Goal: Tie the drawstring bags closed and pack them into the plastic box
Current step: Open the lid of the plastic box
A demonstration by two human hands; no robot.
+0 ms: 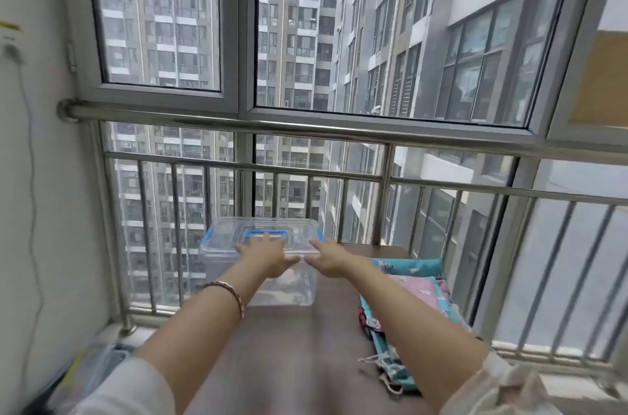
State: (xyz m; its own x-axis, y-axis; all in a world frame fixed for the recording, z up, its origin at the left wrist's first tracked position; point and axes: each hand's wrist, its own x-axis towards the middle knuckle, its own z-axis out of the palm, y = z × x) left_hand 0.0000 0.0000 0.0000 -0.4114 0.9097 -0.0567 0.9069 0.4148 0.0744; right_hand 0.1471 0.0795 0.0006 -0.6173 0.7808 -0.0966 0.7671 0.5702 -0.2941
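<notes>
Both your arms reach forward to the plastic box, which stands at the far end of the worktop, just below the middle of the frame and close to the railing. Its clear lid with the blue handle is on. Your left hand lies on the lid, fingers stretched out and spread up to the handle, gripping nothing. Your right hand is at the lid's near right corner, fingers straight and touching the rim; motion blur hides whether the thumb hooks under it. The drawstring bags, teal and pink, lie piled along the worktop's right edge, at lower right, apart from the box. A bracelet circles your left wrist.
</notes>
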